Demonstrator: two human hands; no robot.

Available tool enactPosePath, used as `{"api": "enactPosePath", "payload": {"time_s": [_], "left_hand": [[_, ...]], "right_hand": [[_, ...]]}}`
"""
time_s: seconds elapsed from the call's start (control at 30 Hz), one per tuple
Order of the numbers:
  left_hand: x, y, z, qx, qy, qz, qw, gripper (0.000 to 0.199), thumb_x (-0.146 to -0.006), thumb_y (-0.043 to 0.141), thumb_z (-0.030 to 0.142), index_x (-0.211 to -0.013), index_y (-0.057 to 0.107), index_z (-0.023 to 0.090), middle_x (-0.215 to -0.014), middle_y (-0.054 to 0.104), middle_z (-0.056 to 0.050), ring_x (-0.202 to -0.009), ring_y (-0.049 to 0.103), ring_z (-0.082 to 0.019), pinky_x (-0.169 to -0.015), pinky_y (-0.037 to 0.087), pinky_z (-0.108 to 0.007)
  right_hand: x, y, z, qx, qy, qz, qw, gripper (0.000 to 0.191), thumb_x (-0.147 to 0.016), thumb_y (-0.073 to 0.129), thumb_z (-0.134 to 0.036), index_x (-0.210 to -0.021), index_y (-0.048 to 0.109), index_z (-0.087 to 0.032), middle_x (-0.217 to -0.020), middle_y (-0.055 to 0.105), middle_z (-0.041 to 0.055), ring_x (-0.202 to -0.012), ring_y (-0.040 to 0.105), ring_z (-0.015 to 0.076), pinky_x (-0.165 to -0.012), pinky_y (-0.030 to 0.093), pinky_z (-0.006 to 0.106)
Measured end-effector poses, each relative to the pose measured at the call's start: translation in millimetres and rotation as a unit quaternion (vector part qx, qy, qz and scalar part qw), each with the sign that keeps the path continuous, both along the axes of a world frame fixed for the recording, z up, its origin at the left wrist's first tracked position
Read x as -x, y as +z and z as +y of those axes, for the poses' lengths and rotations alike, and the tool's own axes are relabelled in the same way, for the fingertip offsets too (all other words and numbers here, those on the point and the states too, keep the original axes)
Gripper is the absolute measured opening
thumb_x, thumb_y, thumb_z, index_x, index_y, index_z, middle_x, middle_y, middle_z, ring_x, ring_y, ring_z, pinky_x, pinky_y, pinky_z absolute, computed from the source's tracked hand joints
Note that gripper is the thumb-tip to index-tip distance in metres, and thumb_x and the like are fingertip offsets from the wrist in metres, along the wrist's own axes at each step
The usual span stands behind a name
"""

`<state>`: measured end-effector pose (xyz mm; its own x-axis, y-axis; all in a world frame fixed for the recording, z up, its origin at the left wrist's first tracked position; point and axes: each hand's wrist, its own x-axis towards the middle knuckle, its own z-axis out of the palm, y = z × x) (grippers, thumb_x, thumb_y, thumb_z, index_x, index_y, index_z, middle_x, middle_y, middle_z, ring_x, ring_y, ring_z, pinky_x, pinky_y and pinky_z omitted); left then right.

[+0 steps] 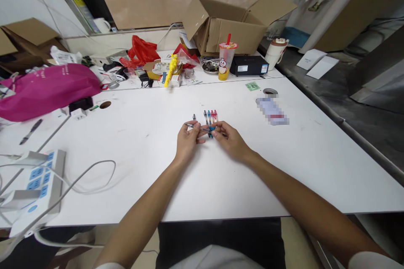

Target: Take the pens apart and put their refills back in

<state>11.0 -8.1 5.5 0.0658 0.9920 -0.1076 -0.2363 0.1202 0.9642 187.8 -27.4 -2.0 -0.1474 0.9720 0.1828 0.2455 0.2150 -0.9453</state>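
Note:
A slim dark pen (pixel 204 129) spans the gap between my two hands, a little above the white table. My left hand (pixel 188 140) is closed on its left part, and the fingers of my right hand (pixel 229 138) pinch its right end. Just beyond my fingers several pens lie side by side: a dark one (pixel 205 114), a blue one (pixel 209 115) and red ones (pixel 216 114). Their lower parts are partly hidden by my hands. Another dark pen (pixel 194 117) lies apart, to the left of the row, partly behind my left hand.
A power strip (pixel 58 176) with looping cables is at the left, near a magenta bag (pixel 50 88). A drink cup (pixel 224 63), black box (pixel 249 66), cardboard box (pixel 233 35) and red plastic bag (pixel 142 50) stand at the back. A tape roll (pixel 270 91) lies right.

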Motion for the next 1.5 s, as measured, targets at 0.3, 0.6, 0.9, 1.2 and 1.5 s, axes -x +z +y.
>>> {"api": "enactPosePath", "payload": {"time_s": [0.3,0.6,0.9,1.2,1.5], "left_hand": [[3.3,5.6,1.4,0.001,0.045,-0.003,0.999,0.039,-0.087,0.070,0.051,-0.100,0.053,0.019,-0.107,0.077,-0.016,-0.093,0.076,-0.023,-0.058,0.056,-0.024],[3.7,6.3,1.4,0.000,0.044,-0.008,0.999,0.039,-0.086,0.071,0.053,-0.099,0.053,0.020,-0.105,0.077,-0.015,-0.091,0.076,-0.023,-0.057,0.055,-0.023],[3.6,5.6,1.1,-0.007,0.045,-0.006,0.999,0.042,-0.083,0.072,0.055,-0.099,0.054,0.021,-0.101,0.077,-0.013,-0.087,0.076,-0.022,-0.059,0.055,-0.024],[3.3,4.6,1.6,-0.018,0.030,0.002,0.999,0.041,-0.084,0.072,0.054,-0.101,0.054,0.021,-0.099,0.077,-0.012,-0.084,0.076,-0.021,-0.060,0.055,-0.025],[4.6,4.8,0.9,-0.033,0.019,0.001,0.999,0.039,-0.085,0.072,0.051,-0.105,0.056,0.022,-0.096,0.077,-0.009,-0.082,0.075,-0.020,-0.060,0.055,-0.025]], "right_hand": [[-2.1,-1.8,2.4,0.015,0.008,-0.017,1.000,0.026,-0.093,0.057,-0.046,-0.103,0.060,-0.021,-0.092,0.066,0.0036,-0.077,0.058,0.0171,-0.071,0.046,0.032],[-2.4,3.9,0.1,0.021,0.002,-0.030,0.999,0.028,-0.094,0.057,-0.049,-0.098,0.061,-0.022,-0.081,0.062,0.0009,-0.069,0.052,0.0157,-0.065,0.042,0.031],[-2.8,2.3,0.7,0.041,0.021,-0.045,0.998,0.034,-0.095,0.053,-0.054,-0.085,0.060,-0.022,-0.073,0.060,-0.0001,-0.062,0.049,0.0148,-0.060,0.037,0.030],[-0.7,5.8,-1.3,0.038,0.012,-0.038,0.998,0.034,-0.093,0.057,-0.054,-0.093,0.065,-0.022,-0.073,0.059,-0.0007,-0.063,0.048,0.0150,-0.060,0.037,0.030],[-1.6,3.5,-0.2,0.089,0.067,0.008,0.994,0.041,-0.095,0.052,-0.058,-0.094,0.067,-0.020,-0.068,0.060,-0.0005,-0.060,0.049,0.0137,-0.058,0.038,0.029]]}}
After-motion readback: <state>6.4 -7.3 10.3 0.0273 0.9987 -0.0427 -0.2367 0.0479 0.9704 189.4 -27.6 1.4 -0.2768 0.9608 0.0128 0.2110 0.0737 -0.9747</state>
